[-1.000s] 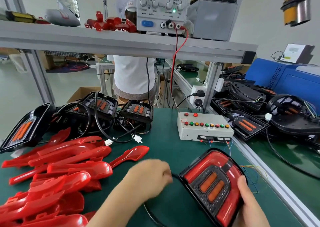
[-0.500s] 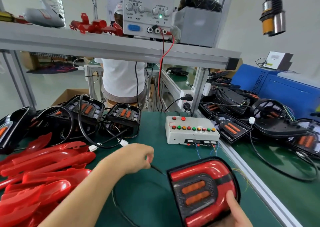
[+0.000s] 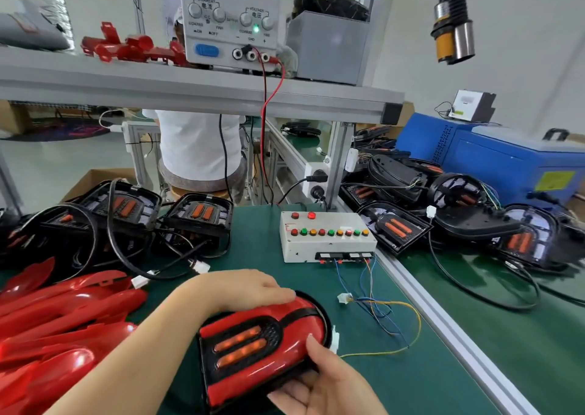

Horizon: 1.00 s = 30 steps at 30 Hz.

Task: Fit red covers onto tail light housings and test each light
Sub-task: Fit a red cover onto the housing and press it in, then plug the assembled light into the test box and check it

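Red cover braced over worktop, likely for seating: left hand flat-fingered on top, right hand grip pinching its edge.

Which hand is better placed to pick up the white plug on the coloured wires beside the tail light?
Probably the left hand: it only rests on the tail light's top edge, fingertips toward the white plug. The right hand grips the light from below, thumb on its cover.
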Each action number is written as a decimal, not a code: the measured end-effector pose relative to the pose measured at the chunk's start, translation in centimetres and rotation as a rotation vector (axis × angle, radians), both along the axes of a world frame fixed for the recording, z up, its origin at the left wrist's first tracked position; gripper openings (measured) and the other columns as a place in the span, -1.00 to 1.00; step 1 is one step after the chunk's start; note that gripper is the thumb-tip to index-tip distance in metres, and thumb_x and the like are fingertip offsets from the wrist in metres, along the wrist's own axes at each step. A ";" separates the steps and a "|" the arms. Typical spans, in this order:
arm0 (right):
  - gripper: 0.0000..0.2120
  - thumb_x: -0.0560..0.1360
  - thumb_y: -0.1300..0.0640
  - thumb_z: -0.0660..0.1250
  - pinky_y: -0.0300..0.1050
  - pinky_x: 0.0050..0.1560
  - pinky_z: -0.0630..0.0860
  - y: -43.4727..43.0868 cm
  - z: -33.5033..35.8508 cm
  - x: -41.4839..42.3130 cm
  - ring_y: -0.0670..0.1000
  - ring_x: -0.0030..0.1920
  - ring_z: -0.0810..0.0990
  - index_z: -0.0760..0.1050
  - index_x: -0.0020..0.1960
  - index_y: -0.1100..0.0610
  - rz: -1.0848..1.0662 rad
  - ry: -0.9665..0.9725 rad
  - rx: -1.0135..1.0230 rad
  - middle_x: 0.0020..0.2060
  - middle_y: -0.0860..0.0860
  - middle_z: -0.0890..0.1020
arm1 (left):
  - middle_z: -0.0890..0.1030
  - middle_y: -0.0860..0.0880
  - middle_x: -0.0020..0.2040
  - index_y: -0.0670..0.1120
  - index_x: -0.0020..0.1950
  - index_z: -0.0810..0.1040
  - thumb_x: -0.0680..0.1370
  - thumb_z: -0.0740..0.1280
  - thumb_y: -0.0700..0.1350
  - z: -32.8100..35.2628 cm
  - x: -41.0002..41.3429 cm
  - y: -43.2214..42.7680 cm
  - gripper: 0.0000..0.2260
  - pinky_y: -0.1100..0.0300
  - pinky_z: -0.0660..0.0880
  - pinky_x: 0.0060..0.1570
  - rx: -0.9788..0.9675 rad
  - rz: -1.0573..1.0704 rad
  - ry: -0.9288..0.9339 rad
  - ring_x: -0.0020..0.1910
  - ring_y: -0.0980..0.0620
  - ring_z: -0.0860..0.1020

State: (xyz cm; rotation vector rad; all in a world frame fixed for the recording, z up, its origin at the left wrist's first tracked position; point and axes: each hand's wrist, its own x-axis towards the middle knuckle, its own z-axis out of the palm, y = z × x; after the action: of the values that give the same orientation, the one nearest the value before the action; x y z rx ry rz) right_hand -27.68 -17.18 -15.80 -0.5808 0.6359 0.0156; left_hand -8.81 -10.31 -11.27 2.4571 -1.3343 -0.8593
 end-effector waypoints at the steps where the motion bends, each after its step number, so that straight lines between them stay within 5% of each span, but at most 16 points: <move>1: -0.60 0.30 0.19 0.39 0.23 -0.17 0.59 -0.2 0.1 -0.1 0.35 -0.19 0.68 0.56 0.02 0.46 -0.004 -0.003 -0.013 -0.06 0.42 0.64 | 0.58 0.10 0.16 0.02 0.22 0.53 0.56 0.15 0.29 -0.4 -0.1 -0.2 -0.56 0.16 0.41 0.20 0.003 -0.020 -0.011 0.12 0.11 0.52; 4: -0.61 0.38 0.17 0.38 0.16 -0.08 0.56 -1.2 0.1 -1.1 0.35 -0.07 0.67 0.54 0.11 0.39 0.051 0.005 -0.148 -0.03 0.39 0.65 | 0.64 0.06 0.11 0.01 0.19 0.56 0.56 0.27 0.16 -1.0 0.9 0.4 -0.69 0.08 0.46 0.23 -0.141 0.087 0.223 0.10 0.05 0.59; 7: -0.76 0.51 0.26 0.35 0.04 -0.24 0.62 -3.1 0.5 -2.4 0.24 -0.13 0.71 0.54 0.18 0.23 0.013 0.012 -0.536 -0.06 0.26 0.70 | 0.69 0.01 0.01 0.00 0.12 0.61 0.55 0.34 0.06 -0.3 3.0 1.4 -0.79 0.02 0.53 0.17 -0.264 0.220 0.449 0.02 -0.01 0.65; 10: -0.74 0.55 0.25 0.33 -0.10 -0.13 0.60 -5.5 0.7 -2.6 -0.10 -0.19 0.64 0.55 0.15 -0.04 0.043 0.133 -1.286 -0.03 -0.02 0.67 | 0.71 0.03 -0.05 0.01 0.05 0.65 0.56 0.33 0.03 0.4 5.0 1.5 -0.84 0.02 0.53 0.15 -0.266 0.290 0.329 -0.03 0.02 0.66; 12: -0.62 0.59 0.21 0.24 -0.25 0.14 0.45 -6.7 0.6 -2.1 -0.22 0.05 0.52 0.44 0.29 -0.18 0.207 0.218 -1.759 0.21 -0.23 0.50 | 0.70 0.03 -0.05 0.01 0.02 0.66 0.57 0.32 0.04 0.3 5.8 1.1 -0.83 -0.01 0.51 0.20 -0.217 0.313 0.222 -0.01 0.01 0.65; 14: -0.45 0.58 0.27 0.14 -0.28 0.32 0.30 -7.2 0.0 -1.4 -0.16 0.33 0.34 0.27 0.43 -0.25 0.406 0.219 -1.979 0.41 -0.30 0.28 | 0.69 0.02 -0.04 0.00 0.02 0.66 0.58 0.30 0.05 -0.2 6.3 0.8 -0.80 -0.02 0.48 0.22 -0.192 0.334 0.173 0.00 0.02 0.64; 17: -0.43 0.60 0.20 0.12 -0.28 0.38 0.18 -7.3 -1.0 -0.5 -0.08 0.39 0.22 0.16 0.47 -0.29 0.610 0.177 -2.099 0.44 -0.30 0.24 | 0.68 0.05 -0.01 -0.01 0.06 0.66 0.60 0.25 0.08 -0.7 6.9 0.7 -0.75 0.05 0.45 0.23 -0.168 0.322 0.074 0.01 0.07 0.61; 22: -0.76 0.53 -0.02 0.26 -0.43 0.19 0.15 -7.3 -1.3 -0.4 -0.14 0.29 0.28 0.43 0.20 -0.13 0.531 0.119 -2.135 0.21 -0.30 0.39 | 0.59 0.06 0.20 -0.03 0.22 0.59 0.62 0.20 -0.05 -0.7 7.1 0.0 -0.75 0.24 0.35 0.16 -0.125 0.191 -0.140 0.08 0.13 0.50; 26: -0.81 0.50 -0.04 0.31 -0.43 0.01 0.27 -7.0 -0.6 -0.5 -0.29 0.00 0.33 0.43 0.09 -0.07 0.537 0.122 -2.026 -0.11 -0.31 0.40 | 0.48 0.01 0.31 0.02 0.35 0.49 0.62 0.20 -0.05 0.0 5.7 -0.3 -0.70 0.09 0.35 0.32 -0.120 0.152 -0.365 0.28 0.01 0.43; 28: -0.83 0.49 -0.04 0.32 -0.46 -0.01 0.28 -6.9 -0.3 -0.4 -0.32 -0.05 0.34 0.45 0.07 -0.07 0.533 0.097 -1.993 -0.16 -0.28 0.41 | 0.49 0.01 0.21 0.06 0.26 0.54 0.59 0.22 0.05 1.1 3.4 -0.6 -0.73 0.04 0.39 0.27 -0.208 0.091 -0.601 0.23 0.00 0.42; 30: -0.86 0.47 -0.06 0.36 -0.44 0.03 0.30 -6.6 0.1 -0.4 -0.30 0.02 0.39 0.45 -0.01 -0.11 0.488 0.061 -1.937 -0.12 -0.25 0.47 | 0.57 0.00 -0.08 0.01 -0.06 0.66 0.49 0.27 0.23 1.9 0.2 -1.0 -0.67 0.08 0.49 0.02 -0.270 -0.048 -0.490 -0.05 0.05 0.50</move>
State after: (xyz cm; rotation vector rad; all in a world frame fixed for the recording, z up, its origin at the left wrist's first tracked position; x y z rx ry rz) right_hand -28.07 -23.82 -15.72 -2.5991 0.3764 -0.1451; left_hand -8.56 -11.27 -9.42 2.5091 -1.5400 -0.0619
